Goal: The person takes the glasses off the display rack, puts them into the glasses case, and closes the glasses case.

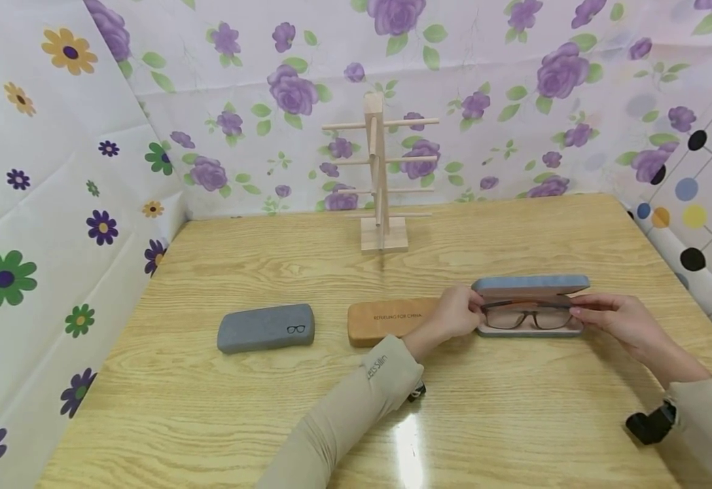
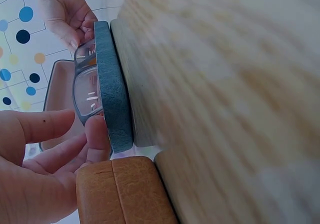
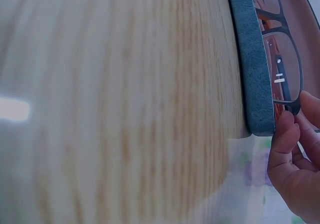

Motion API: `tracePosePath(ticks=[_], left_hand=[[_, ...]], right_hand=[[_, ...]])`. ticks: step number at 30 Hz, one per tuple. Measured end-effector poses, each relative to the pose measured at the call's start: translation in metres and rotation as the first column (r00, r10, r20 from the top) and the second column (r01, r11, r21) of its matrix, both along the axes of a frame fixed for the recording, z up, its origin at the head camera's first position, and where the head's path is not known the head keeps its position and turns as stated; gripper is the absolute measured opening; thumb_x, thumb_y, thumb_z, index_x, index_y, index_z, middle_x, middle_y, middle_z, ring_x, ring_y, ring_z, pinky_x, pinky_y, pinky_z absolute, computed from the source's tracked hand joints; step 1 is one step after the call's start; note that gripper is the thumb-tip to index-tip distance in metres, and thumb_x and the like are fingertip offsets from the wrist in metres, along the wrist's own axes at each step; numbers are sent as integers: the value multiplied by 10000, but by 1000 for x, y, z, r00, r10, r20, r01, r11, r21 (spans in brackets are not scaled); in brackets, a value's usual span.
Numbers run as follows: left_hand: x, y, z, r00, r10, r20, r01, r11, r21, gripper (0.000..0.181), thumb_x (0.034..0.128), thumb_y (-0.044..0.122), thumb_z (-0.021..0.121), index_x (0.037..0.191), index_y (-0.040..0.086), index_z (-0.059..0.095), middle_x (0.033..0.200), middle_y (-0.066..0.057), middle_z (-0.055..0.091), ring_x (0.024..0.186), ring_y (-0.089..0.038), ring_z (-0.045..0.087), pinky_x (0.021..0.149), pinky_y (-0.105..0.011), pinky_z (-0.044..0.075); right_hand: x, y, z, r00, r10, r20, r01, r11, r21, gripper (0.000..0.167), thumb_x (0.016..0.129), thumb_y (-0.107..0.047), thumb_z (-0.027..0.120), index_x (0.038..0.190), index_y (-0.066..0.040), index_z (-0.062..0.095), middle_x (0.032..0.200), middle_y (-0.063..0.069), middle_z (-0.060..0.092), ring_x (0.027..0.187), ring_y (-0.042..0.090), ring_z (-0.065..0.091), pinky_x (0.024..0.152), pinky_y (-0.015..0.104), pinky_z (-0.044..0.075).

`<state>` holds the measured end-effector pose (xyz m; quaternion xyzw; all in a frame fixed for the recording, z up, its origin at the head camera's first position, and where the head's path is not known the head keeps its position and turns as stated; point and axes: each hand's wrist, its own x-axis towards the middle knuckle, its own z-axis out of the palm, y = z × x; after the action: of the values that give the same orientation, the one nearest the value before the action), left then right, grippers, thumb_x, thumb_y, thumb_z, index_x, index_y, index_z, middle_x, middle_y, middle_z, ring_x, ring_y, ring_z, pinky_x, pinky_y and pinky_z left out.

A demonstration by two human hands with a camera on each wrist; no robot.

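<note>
Dark-framed eyeglasses [image 1: 528, 314] with clear lenses stand in an open blue glasses case [image 1: 530, 284] with a pinkish lining. My left hand [image 1: 456, 314] is at the left end of the frame, with the thumb and fingertips either side of the hinge corner. At the opposite end my right hand [image 1: 619, 324] pinches the other corner between thumb and fingers. In the left wrist view the eyeglasses [image 2: 76, 91] rise above the case's front wall [image 2: 112, 86]. Orange-brown parts show behind the lenses in the right wrist view, over the blue wall [image 3: 255, 64].
A closed tan glasses case [image 1: 368, 324] lies left of the blue one, partly behind my left wrist. Farther left is a closed grey glasses case [image 1: 258, 331]. A wooden rack with pegs [image 1: 384, 234] stands at the back of the wooden table [image 1: 240, 258], before a flowered cloth.
</note>
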<state>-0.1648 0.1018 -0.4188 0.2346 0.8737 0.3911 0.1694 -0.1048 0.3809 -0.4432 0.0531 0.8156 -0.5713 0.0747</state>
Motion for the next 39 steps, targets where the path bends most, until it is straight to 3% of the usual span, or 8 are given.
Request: tracePosePath(ticks=[4, 11, 17, 19, 26, 33, 36, 39], left_hand=[[0, 0, 1, 999, -23, -28, 22, 999, -36, 252, 814, 9, 640, 1062, -36, 656, 885, -64, 661, 764, -61, 572, 593, -105, 429], [2, -3, 4, 997, -75, -31, 73, 997, -40, 262, 831, 22, 618, 1081, -54, 638, 752, -28, 590, 567, -53, 457, 471, -130, 368], [3, -8, 6, 998, -64, -20, 64, 998, -13, 254, 844, 85, 626, 1070, -30, 635, 870, -31, 619, 711, -46, 525, 586, -129, 421], [3, -10, 7, 999, -40, -18, 40, 999, -6, 239, 845, 118, 633, 1052, -3, 638, 894, -29, 621, 758, -54, 540, 620, -142, 429], [0, -15, 13, 997, 72, -39, -69, 994, 88, 212, 865, 176, 619, 1013, 26, 628, 880, -10, 602, 770, -71, 542, 614, -162, 430], [-4, -12, 13, 986, 157, -50, -148, 977, 153, 356, 901, 253, 571, 1191, 46, 562, 1056, -87, 600, 933, -168, 567, 668, -210, 451], [-6, -9, 11, 985, 164, -51, -154, 975, 161, 347, 917, 251, 545, 1217, 78, 567, 1119, -86, 596, 950, -173, 584, 698, -220, 468], [-7, -6, 10, 988, 153, -33, -145, 974, 173, 317, 926, 228, 535, 1205, 87, 588, 1147, -71, 598, 977, -181, 585, 742, -223, 472]], right_hand=[[-1, -1, 2, 1000, 2, -4, -1, 998, 64, 275, 886, -194, 609, 1082, -3, 637, 850, -175, 621, 785, -5, 579, 662, 198, 497], [-2, -2, 4, 1000, 15, 0, -14, 984, 179, 474, 873, -261, 624, 1154, 114, 551, 835, -189, 602, 752, 5, 551, 622, 230, 474], [-1, -1, 5, 999, 29, 20, -32, 980, 194, 554, 889, -266, 599, 1218, 158, 460, 860, -207, 578, 774, -26, 549, 645, 219, 483], [0, 1, 7, 1000, 29, 12, -31, 984, 174, 524, 895, -254, 591, 1213, 144, 468, 866, -209, 583, 785, -32, 563, 655, 205, 489], [0, 4, 15, 1000, -10, 1, 10, 996, 87, 211, 907, -240, 573, 1030, -69, 569, 844, -173, 596, 772, 9, 595, 660, 211, 499], [-7, 7, 17, 997, -75, 1, 75, 993, 92, 626, 923, -384, 492, 1282, 109, 354, 955, -156, 522, 806, -11, 574, 695, 208, 505], [-15, 16, 5, 993, -119, -10, 119, 991, 53, 673, 901, -424, 511, 1359, 38, 342, 1048, -142, 518, 845, -39, 566, 713, 197, 501], [-25, 26, -11, 989, -144, -31, 143, 990, -4, 584, 868, -443, 559, 1338, -117, 441, 1070, -188, 533, 865, -47, 574, 721, 189, 500]])
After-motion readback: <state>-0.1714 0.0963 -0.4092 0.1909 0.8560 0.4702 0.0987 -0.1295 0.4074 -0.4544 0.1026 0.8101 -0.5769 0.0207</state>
